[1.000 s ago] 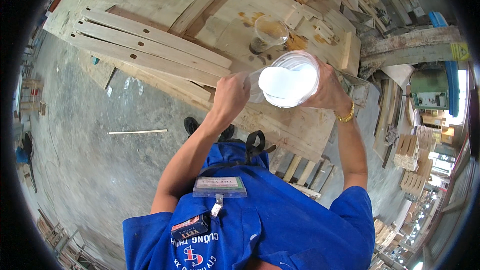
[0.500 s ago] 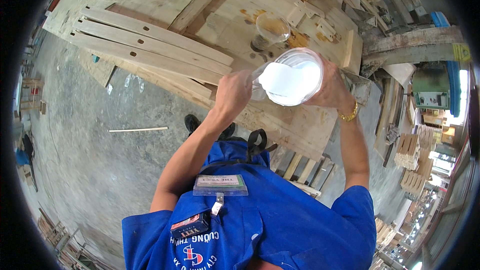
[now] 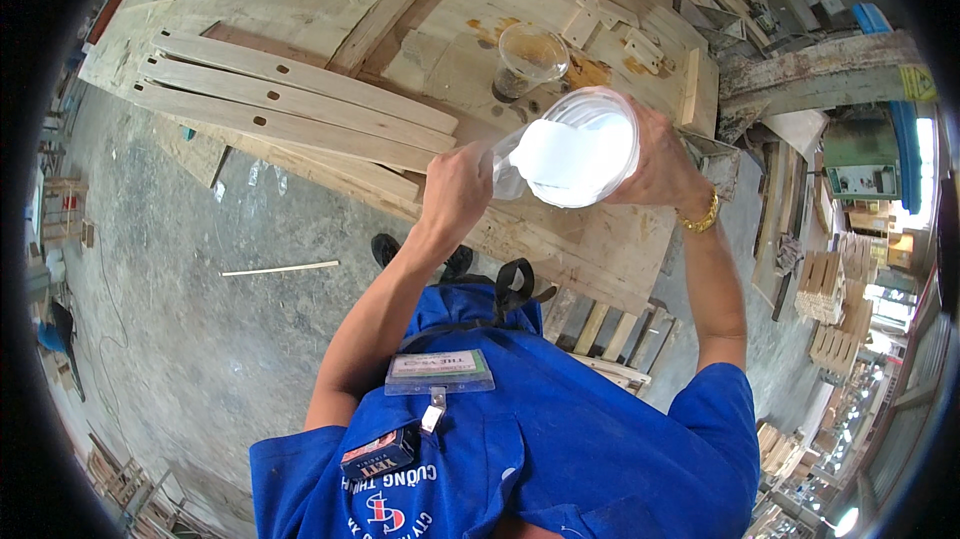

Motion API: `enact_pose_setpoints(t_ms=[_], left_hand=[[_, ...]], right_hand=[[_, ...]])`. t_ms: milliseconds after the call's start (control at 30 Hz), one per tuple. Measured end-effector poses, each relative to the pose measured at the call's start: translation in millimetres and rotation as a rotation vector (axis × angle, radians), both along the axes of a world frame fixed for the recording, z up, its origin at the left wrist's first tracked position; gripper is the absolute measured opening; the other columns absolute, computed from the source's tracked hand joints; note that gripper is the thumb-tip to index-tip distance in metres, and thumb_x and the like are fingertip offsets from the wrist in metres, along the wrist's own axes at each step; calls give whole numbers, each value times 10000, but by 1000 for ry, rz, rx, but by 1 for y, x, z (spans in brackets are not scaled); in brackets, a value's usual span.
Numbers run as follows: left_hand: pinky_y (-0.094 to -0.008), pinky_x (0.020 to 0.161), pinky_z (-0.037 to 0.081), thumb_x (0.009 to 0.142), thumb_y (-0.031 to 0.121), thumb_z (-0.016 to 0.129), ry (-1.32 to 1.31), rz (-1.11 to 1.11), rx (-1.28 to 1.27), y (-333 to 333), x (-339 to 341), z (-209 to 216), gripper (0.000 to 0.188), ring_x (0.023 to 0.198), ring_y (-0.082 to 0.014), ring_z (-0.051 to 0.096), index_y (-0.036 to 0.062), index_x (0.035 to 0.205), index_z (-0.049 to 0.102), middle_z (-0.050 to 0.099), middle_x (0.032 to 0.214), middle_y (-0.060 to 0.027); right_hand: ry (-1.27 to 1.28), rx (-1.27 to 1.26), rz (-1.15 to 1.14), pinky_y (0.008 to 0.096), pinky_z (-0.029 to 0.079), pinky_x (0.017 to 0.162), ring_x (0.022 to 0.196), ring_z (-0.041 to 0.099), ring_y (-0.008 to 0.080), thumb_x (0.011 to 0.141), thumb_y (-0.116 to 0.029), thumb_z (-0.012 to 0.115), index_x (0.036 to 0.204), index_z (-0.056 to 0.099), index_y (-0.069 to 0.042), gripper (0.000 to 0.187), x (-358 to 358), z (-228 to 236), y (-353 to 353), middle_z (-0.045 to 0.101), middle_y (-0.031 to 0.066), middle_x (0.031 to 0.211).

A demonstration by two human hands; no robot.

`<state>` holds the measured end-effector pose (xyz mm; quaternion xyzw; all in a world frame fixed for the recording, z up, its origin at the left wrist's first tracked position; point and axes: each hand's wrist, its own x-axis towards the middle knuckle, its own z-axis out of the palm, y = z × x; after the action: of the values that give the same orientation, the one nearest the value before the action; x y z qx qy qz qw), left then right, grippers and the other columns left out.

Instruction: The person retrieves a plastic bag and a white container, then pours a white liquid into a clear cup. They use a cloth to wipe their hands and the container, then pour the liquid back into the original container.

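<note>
My right hand (image 3: pixel 663 164) grips a clear round plastic tub (image 3: pixel 629 129) from its right side. The tub is tilted left and has a bright white, smooth substance (image 3: pixel 565 164) in it, reaching over its left rim. My left hand (image 3: pixel 455 189) is closed on a clear plastic container (image 3: pixel 508 177), held against the tub's left edge where the white substance comes over. Its far side and exact shape are partly hidden. Just beyond, another clear plastic cup (image 3: pixel 535 51) stands on the wooden worktop (image 3: pixel 600 249), beside brown stains.
Several long slotted wooden slats (image 3: pixel 290 99) lie at the left of the worktop. Wood offcuts (image 3: pixel 640 44) are piled at the far right, near a thick beam (image 3: pixel 815 79). A thin stick (image 3: pixel 280 268) lies on the concrete floor. Slatted wood (image 3: pixel 605 334) stands below the near edge.
Both hands and the tub have shifted slightly left and away in view, along with the background. The tub remains tilted toward the left-hand container, and both grips stay the same.
</note>
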<state>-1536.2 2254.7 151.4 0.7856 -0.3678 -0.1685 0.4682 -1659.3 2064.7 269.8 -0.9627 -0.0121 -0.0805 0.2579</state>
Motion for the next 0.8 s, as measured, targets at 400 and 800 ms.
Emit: enact_pose_setpoints(t_ms=[400,800], left_hand=[[-416,687,460,830,148,498,-30,9,41,-1,8,-6,207,770,-403,576,3,904,625,592,810,-229],[-435,644,450,796,89,505,-13,58,-37,0,3,-5,125,709,-404,567,-5,805,587,571,745,-229]], right_hand=[[-16,77,-4,378,446,869,991,574,313,537,-395,810,1188,438,45,869,5,-7,-9,578,195,1075],[-49,471,-118,323,423,914,1008,561,200,482,-339,860,1186,461,9,882,-6,-40,-7,586,115,1088]])
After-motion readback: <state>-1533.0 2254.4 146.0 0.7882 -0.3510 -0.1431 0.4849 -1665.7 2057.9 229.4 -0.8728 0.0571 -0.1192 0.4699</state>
